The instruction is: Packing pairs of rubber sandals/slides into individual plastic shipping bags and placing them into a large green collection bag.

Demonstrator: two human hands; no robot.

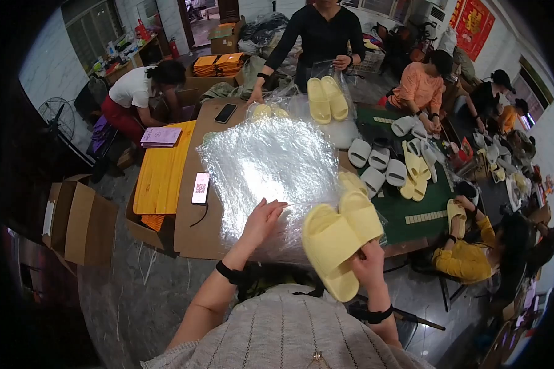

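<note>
My right hand [368, 265] grips a pair of pale yellow slippers [329, 243] in front of my chest, by the side of the nearer slipper. The second slipper lies partly behind the first. My left hand [263, 220] is at the near edge of a pile of shiny clear plastic bags [268, 160], thumb and fingers closed on the edge of the top bag. Just beyond the held pair, another yellow slipper [352, 182] shows in part on the table. Glare hides the separate layers of the pile.
Across the table a person [320, 37] holds a bagged yellow pair [327, 99]. Grey slippers [378, 158] and yellow ones [416, 172] lie on green cloth at right. Two phones [226, 113] rest on the cardboard [191, 237]; yellow-orange packaging [163, 178] stands left. Several people work around.
</note>
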